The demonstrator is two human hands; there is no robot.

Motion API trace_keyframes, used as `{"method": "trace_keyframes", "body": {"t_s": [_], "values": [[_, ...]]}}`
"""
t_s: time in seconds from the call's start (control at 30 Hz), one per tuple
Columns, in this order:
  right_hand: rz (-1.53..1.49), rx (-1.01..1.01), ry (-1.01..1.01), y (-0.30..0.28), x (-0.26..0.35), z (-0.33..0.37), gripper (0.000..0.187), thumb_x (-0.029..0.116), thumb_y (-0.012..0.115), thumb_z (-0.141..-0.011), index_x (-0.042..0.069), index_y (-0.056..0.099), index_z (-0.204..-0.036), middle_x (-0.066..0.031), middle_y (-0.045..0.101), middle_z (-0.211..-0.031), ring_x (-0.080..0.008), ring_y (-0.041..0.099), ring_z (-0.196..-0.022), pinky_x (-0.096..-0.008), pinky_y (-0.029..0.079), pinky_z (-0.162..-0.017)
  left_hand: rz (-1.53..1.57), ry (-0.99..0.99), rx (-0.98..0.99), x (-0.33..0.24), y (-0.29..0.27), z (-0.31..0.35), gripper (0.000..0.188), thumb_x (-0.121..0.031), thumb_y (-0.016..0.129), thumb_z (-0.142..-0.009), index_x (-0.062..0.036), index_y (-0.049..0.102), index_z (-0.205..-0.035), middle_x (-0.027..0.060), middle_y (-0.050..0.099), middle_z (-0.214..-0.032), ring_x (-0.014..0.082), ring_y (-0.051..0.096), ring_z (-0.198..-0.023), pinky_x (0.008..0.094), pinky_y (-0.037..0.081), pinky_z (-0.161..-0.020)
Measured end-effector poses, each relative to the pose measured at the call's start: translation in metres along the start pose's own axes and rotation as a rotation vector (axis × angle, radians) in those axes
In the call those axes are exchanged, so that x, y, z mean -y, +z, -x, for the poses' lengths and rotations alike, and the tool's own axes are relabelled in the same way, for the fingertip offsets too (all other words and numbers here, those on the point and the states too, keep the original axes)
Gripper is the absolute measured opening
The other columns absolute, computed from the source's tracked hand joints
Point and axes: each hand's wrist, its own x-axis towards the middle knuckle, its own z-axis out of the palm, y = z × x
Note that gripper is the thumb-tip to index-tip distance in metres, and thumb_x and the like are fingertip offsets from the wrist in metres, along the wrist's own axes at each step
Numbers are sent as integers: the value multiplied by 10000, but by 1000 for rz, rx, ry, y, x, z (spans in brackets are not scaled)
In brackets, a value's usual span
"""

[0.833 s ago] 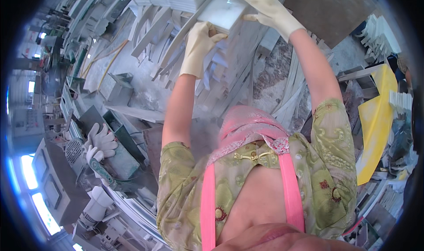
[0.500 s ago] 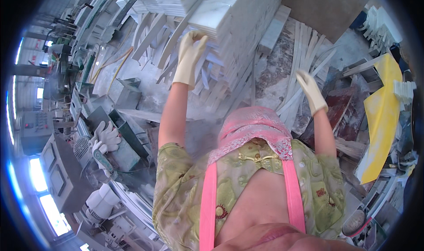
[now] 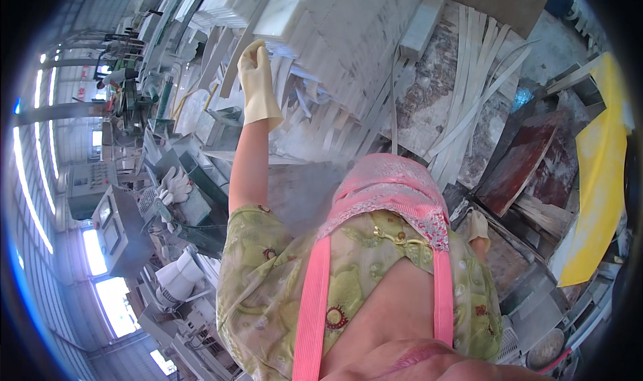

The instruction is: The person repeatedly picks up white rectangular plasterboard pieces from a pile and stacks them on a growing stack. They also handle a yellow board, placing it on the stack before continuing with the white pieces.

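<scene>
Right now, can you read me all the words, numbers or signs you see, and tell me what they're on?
There are none I can read.
Red patches on the far wall: too small and blurred to tell if they are signs.
Grey control box: any labels are too small to read.
White slabs by the left hand: no writing that I can see.
Yellow sheet: none that I can see.

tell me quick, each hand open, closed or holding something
Left hand: fingers curled by the white slab stack; whether it grips anything cannot be told.
Right hand: only partly visible; cannot be told.
</scene>
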Motion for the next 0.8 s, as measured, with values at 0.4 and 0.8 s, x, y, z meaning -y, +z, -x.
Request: {"method": "trace_keyframes", "body": {"t_s": [0.4, 0.8], "values": [[289, 158, -915, 189, 410, 76, 514, 326, 672, -1005, -20, 604, -1379, -156, 662, -1352, -253, 611, -1274, -360, 429, -1103, -368, 263, -31, 44, 41, 2, 645, -282, 684, -952, 37, 485, -1476, 291, 515, -1489, 361, 530, -1380, 380, 442, -1118], [1033, 33, -1752, 496, 631, 218, 745, 524, 741, -862, 116, 546, -1454, -189, 618, -1347, -368, 566, -1292, -443, 464, -1080, -238, 414, -354, 53, 85, 6, 594, -241, 673, -938, 127, 534, -1383, 352, 534, -1424, 474, 542, -1318, 462, 442, -1119]]}}
